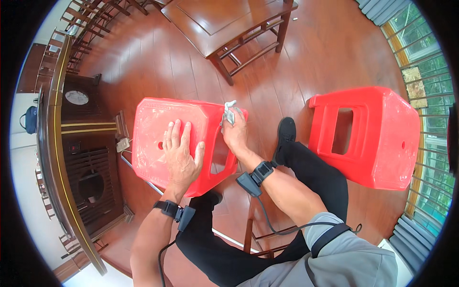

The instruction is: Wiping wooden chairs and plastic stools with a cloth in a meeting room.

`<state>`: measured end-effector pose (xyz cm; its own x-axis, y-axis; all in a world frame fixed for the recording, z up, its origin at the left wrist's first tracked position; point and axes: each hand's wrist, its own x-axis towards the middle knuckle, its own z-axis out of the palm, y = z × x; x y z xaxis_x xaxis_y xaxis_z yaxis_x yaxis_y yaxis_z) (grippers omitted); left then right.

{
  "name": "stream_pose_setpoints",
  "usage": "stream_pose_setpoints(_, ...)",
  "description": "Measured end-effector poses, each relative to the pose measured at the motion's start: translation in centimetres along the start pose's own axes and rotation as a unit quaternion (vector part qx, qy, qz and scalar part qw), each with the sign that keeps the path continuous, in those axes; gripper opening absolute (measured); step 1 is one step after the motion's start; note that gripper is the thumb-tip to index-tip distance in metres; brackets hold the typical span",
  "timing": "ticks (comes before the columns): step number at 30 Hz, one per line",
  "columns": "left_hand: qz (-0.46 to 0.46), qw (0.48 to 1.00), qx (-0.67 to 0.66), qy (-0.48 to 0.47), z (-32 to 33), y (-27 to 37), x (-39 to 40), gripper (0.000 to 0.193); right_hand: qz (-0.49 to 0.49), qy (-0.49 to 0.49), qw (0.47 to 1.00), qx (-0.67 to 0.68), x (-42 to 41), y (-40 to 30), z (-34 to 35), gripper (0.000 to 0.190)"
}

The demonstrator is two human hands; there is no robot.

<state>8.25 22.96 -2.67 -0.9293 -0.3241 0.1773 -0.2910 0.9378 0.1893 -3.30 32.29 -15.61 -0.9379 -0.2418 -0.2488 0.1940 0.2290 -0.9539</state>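
A red plastic stool (150, 118) stands in front of me, its square seat facing up. My left hand (182, 152) lies flat on that seat, fingers spread, just right of the small hole in its middle. In my right hand (235, 132) is a crumpled grey-white cloth (229, 111), pinched against the stool's right side near the top of a leg. Part of the cloth is hidden by my fingers. Below that hand shows the opening in the stool's side panel.
To the right, a second red plastic stool (358, 129) stands by the barred window (426, 107). A wooden chair (229, 21) is ahead. At left runs a dark wooden cabinet (89, 158) with a white power strip (122, 145) beside it. Cables hang from both my wrist straps.
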Motion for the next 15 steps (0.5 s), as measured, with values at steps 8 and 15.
stream_pose_setpoints(8, 0.006, 0.998, -0.027, 0.050, 0.7, -0.3, 0.2, 0.045, -0.125, -0.027, 0.991, 0.033, -5.9, -5.4, -1.8, 0.043)
stream_pose_setpoints(15, 0.005, 0.997, -0.035, 0.073, 0.6, -0.4, 0.2, 0.042, -0.201, -0.078, 0.976, -0.015, -13.7, -5.1, -2.3, 0.044)
